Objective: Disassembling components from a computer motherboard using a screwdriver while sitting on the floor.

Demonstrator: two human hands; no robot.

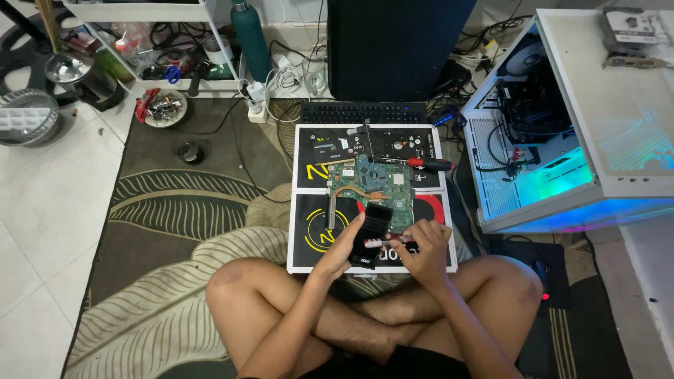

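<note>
At lower centre, a black finned heatsink (pixel 371 235) is held upright in the left hand (pixel 342 247); a small white tube (pixel 382 243), lying crosswise, is pinched by the right hand (pixel 425 245) against it.

Far left a teal bottle (pixel 250 31), centre a black keyboard (pixel 364 112), right a lit white computer case (pixel 572 119), red-handled screwdriver (pixel 430 163).
</note>
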